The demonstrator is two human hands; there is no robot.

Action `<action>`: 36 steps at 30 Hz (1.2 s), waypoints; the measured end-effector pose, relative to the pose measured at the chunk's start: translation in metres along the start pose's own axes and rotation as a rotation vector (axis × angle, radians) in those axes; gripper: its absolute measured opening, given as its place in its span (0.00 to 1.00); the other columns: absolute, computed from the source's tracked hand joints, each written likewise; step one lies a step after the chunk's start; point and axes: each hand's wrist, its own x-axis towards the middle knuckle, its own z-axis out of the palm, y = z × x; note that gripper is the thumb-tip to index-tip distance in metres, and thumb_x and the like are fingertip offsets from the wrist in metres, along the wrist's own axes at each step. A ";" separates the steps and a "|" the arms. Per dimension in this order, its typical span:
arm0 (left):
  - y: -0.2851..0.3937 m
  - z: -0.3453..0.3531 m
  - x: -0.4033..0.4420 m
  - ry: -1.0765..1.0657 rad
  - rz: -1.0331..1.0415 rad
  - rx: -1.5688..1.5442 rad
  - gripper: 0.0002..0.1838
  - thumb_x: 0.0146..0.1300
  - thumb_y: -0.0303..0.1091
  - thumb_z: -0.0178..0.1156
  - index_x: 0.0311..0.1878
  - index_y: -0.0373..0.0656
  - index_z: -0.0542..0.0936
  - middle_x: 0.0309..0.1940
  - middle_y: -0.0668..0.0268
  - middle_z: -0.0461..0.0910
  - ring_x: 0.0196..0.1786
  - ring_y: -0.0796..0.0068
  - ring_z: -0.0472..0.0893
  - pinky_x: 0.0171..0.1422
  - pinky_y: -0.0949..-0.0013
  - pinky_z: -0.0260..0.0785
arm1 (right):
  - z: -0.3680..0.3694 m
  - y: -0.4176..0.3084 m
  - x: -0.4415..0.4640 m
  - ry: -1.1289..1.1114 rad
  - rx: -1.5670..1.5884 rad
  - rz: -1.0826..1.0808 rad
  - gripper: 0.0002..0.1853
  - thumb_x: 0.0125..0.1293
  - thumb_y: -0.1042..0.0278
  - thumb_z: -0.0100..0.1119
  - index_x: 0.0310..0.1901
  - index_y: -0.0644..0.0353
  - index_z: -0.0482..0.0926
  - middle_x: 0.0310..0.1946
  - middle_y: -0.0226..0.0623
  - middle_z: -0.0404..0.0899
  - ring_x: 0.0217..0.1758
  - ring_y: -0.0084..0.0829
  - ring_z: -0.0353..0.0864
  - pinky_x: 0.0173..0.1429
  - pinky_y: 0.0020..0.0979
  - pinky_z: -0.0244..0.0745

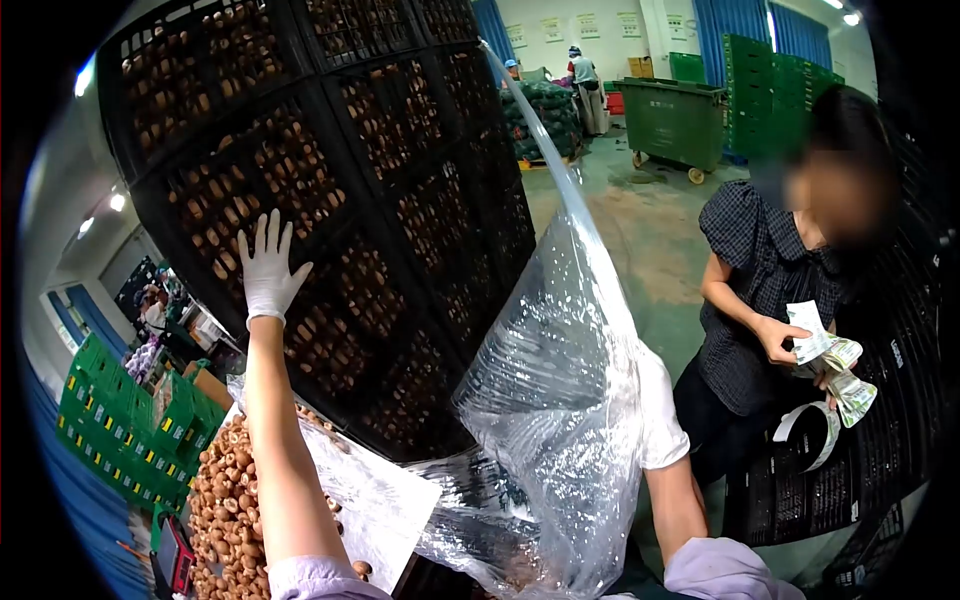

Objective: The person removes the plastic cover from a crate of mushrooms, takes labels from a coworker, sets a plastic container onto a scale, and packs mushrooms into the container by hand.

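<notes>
The left arm (283,430) stretched forward and up, bare below its lilac sleeve (318,580); the white-gloved left hand (268,280) was open, fingers (273,230) spread and pointing upward. The right arm (675,505) also reached forward, its white-gloved right hand (658,405) lower, the fingers hard to make out.

- Lit brightly from ceiling lamps (851,19) at upper right, and by more at far left.
- Dim across the stacked black crates (330,235), sunk in shadow between the slats.
- Streaked and speckled with white glare along the clear plastic film (540,390).
- Pale and strongly lit on the white sheet (385,500).
- Heavily blurred over the co-worker's head (850,170).
- Soft around the distant worker (584,75).
- Bowed toward the edges, tilting the green crates (125,420), then cut to black at the corners.
</notes>
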 end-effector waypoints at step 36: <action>0.022 -0.008 -0.024 -0.220 -0.024 0.015 0.49 0.54 0.64 0.57 0.73 0.48 0.53 0.75 0.67 0.46 0.76 0.68 0.44 0.76 0.46 0.32 | -0.150 0.028 -0.457 0.097 -0.987 0.199 0.04 0.59 0.77 0.52 0.36 0.63 0.76 0.26 0.29 0.70 0.27 0.25 0.70 0.37 0.23 0.69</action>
